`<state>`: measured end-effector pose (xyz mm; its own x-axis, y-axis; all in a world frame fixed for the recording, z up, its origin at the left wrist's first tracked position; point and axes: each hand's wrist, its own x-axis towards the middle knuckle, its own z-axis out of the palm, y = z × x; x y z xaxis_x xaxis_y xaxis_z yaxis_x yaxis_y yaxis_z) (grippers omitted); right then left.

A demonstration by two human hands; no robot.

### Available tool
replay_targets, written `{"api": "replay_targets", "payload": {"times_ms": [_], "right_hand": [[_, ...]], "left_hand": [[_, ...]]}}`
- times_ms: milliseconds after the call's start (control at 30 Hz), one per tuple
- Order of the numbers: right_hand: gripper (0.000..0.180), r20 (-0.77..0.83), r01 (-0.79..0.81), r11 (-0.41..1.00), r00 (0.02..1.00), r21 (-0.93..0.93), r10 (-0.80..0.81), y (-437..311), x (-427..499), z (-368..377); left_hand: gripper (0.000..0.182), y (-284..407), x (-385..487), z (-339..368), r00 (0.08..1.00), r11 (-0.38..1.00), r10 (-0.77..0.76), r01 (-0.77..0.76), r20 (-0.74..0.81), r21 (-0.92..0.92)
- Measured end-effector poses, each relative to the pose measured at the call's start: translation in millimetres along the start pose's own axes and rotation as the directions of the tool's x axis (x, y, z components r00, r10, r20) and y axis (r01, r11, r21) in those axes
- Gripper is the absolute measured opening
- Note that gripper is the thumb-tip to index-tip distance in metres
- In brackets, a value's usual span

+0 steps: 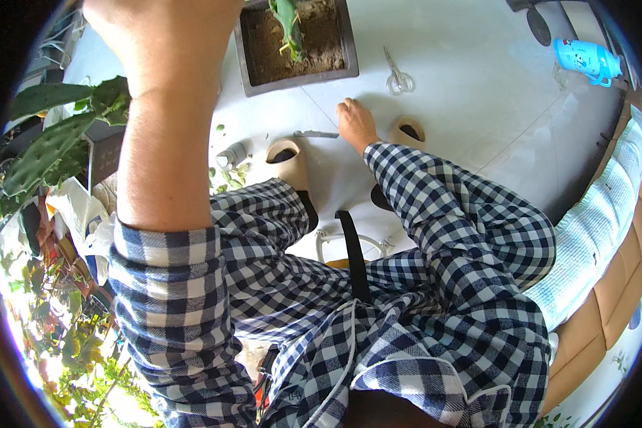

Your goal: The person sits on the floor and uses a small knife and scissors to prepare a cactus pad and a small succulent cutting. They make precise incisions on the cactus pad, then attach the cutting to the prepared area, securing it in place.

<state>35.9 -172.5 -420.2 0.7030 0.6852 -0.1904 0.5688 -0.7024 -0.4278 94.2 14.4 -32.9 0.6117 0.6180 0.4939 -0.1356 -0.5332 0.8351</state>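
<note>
My left hand (163,21) is raised close to the camera at the top left. Its fingers lie beyond the frame edge, so anything in them is hidden. My right hand (356,123) is low between the slippers with its fingers curled. The end of a slim grey tool (316,134), perhaps a knife, meets its left side; whether the hand grips it is unclear. Ahead, a green cactus pad (288,27) stands over the soil of a dark rectangular planter (299,79). Scissors with clear handles (399,80) lie on the floor, right of the planter.
Large cactus pads (51,155) and a white plastic bag (80,208) are at the left. A grey cup-like object (231,155) and leaf cuttings (230,179) lie near the left beige slipper (288,160). A blue bottle (586,58) and a cushioned brown seat (610,299) are at the right.
</note>
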Motion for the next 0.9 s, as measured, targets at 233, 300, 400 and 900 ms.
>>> {"api": "replay_targets", "payload": {"times_ms": [233,300,400,900], "right_hand": [[0.018,0.125,0.037,0.984,0.992,-0.176,-0.015,-0.8,4.2,1.1],[0.016,0.079,-0.023,0.992,0.996,-0.122,0.033,-3.0,0.3,5.9],[0.015,0.006,-0.192,0.975,0.981,0.115,0.193,-7.8,-13.2,9.2],[0.014,0.007,0.274,-0.428,0.836,0.861,0.549,-88.5,-23.3,-180.2]], "left_hand": [[0.023,-29.7,11.1,-2.9,0.998,0.997,-0.064,0.064,-0.001,-0.032],[0.024,-30.6,11.8,-4.3,0.995,0.993,-0.101,0.101,0.016,-0.060],[0.028,-25.3,9.7,-5.9,0.989,0.989,-0.149,0.150,-0.015,0.010],[0.031,-35.3,16.0,-3.5,0.989,0.989,-0.145,0.144,-0.035,-0.024]]}}
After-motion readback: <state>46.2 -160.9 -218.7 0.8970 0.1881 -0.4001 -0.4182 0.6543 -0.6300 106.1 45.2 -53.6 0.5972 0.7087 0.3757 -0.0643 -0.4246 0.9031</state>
